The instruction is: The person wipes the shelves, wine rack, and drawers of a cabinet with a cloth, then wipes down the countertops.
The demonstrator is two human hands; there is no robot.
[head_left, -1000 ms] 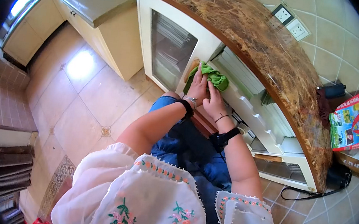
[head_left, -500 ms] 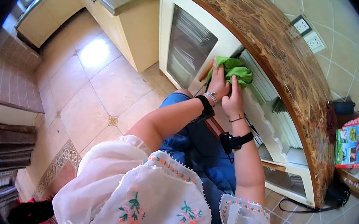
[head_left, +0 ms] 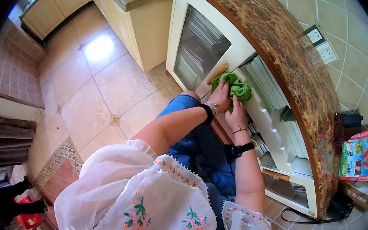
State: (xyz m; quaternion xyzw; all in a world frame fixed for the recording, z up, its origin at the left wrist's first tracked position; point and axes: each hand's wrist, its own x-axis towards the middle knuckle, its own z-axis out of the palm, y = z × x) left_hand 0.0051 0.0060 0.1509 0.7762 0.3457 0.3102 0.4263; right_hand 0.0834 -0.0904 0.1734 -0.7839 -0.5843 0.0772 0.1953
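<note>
A bunched green cloth (head_left: 241,90) lies against the white cabinet's frame, just beside a wooden door handle (head_left: 218,73). My left hand (head_left: 221,97) presses on the cloth's left part, its fingers over the folds. Close alongside, my right hand (head_left: 236,116) has its fingertips on the lower edge of the cloth, gripping it. Parts of the fingers sink into the folds and are hidden. Right of the cloth, an open cabinet section (head_left: 259,78) shows pale ribbed panels and a wavy-edged white board (head_left: 272,124).
A brown marble-patterned countertop (head_left: 289,50) curves over the cabinet. A glass-fronted door (head_left: 202,43) stands to the left. On the right are wall sockets (head_left: 320,45), a colourful bag (head_left: 361,156) and a black strapped bag (head_left: 340,205). Floor tiles (head_left: 96,92) spread at left.
Both hands and the cloth have moved down the cabinet front, closer to my body, and the handle's upper end now shows above the cloth. The view has shifted slightly.
</note>
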